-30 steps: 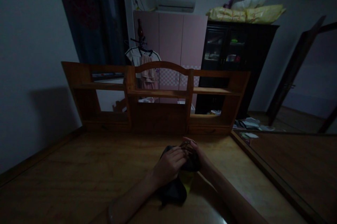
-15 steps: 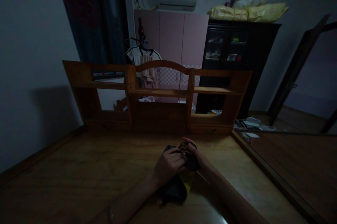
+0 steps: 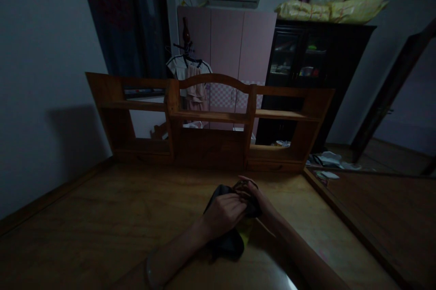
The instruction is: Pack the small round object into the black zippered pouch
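Note:
The room is dim. Both my hands meet over a dark pouch (image 3: 227, 243) lying on the wooden desk (image 3: 109, 217), a yellow patch showing at its near edge. My left hand (image 3: 225, 213) is closed on the top of the dark pouch, fingers curled. My right hand (image 3: 255, 194) is closed too, pinching a small dark thing at the pouch's far end that I cannot make out. The two hands touch each other.
A wooden shelf unit (image 3: 211, 122) stands along the desk's far edge. Behind it are a pink wardrobe (image 3: 235, 45), a dark cabinet (image 3: 316, 63) with bedding on top, and hanging clothes (image 3: 190, 81). A wall runs along the left; the desk's right edge drops off.
The view has tilted slightly down and shifted. My hands stay on the pouch, with the fingers shifting a little at its far end.

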A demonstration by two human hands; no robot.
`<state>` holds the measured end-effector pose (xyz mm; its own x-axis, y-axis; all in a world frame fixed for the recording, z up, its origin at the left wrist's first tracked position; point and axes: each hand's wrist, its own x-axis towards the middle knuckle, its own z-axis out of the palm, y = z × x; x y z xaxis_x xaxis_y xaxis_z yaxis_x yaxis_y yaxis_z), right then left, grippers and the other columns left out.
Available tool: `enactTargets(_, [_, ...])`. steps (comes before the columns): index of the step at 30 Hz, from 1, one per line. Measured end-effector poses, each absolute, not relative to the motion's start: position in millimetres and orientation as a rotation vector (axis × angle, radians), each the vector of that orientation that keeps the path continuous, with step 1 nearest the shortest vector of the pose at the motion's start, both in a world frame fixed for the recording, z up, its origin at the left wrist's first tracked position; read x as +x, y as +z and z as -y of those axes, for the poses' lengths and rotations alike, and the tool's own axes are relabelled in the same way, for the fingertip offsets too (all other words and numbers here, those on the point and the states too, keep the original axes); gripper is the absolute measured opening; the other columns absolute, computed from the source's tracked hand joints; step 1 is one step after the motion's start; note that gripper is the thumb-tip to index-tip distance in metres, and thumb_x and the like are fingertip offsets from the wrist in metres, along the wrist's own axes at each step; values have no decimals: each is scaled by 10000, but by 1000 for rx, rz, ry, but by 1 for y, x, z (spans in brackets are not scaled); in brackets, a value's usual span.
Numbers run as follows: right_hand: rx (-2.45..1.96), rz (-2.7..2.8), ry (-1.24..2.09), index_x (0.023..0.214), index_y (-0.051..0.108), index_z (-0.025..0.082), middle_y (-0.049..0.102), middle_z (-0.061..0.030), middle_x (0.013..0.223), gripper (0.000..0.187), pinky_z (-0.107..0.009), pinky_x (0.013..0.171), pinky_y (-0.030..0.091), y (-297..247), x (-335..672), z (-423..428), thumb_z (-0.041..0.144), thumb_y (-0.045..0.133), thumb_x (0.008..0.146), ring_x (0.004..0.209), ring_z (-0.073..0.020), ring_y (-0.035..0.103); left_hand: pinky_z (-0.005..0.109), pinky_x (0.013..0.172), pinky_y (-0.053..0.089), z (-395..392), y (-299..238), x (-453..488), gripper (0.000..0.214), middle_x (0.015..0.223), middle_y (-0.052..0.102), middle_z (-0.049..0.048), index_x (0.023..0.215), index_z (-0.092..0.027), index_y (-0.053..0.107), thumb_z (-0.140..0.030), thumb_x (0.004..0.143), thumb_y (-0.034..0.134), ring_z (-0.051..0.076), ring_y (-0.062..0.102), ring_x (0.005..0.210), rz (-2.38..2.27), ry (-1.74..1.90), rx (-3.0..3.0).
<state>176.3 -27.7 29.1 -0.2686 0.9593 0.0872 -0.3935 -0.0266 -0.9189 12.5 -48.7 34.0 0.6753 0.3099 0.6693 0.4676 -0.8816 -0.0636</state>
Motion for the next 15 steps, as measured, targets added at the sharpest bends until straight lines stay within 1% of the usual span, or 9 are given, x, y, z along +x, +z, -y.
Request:
enactTargets(3, [-727,1120,1574,1216,541,264,662,-50,1009,445,-338,825,452,33,177,31,496,560,837,936,-218,613,299,930,490,47,33,11,133,908,704,55,909,-145,602,-171,902,472,138,660,892,644,-1018,-2664])
enactTargets(6, [-716,1121,1568,1197,557,256,663,-54,1020,433,-343,839,449,34,177,31,484,577,829,942,-218,614,299,925,490,46,32,10,125,930,704,58,939,-147,602,-183,897,490,143,656,914,649,-1019,-2672])
enactTargets(12, [-727,1082,1583,1154,589,239,678,-63,986,470,-355,837,455,26,177,22,522,619,779,910,-225,630,304,895,503,47,30,11,147,896,706,54,927,-155,610,-194,908,470,147,668,877,669,-1025,-2646])
enactTargets(15, [-729,1078,1599,1147,595,236,679,-64,983,445,-339,821,461,27,176,24,512,601,798,893,-215,629,309,874,509,47,29,11,160,889,706,58,933,-154,616,-208,912,467,159,670,871,676,-1043,-2632])
